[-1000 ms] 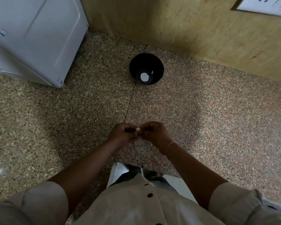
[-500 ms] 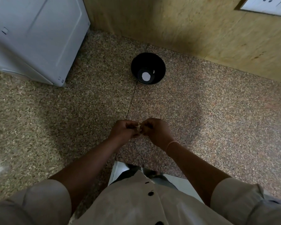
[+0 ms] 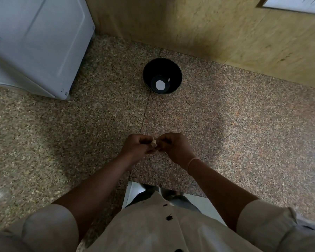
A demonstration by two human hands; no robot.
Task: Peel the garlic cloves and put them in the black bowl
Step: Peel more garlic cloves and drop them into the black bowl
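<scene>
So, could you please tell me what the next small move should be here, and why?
Probably the right hand should pull the papery skin away while the left hand steadies the garlic clove. Both hands pinch it between them above the speckled stone surface, well short of the black bowl, and it looks not fully peeled, though it is too small to be sure.

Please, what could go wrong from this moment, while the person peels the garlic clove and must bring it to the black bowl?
1. The left hand and the right hand both pinch the small garlic clove above the bare counter, not above the black bowl. If it slips, it probably lands on the speckled stone.
2. The bowl stands apart, near the wall, so the clove could drop on the way.
</scene>
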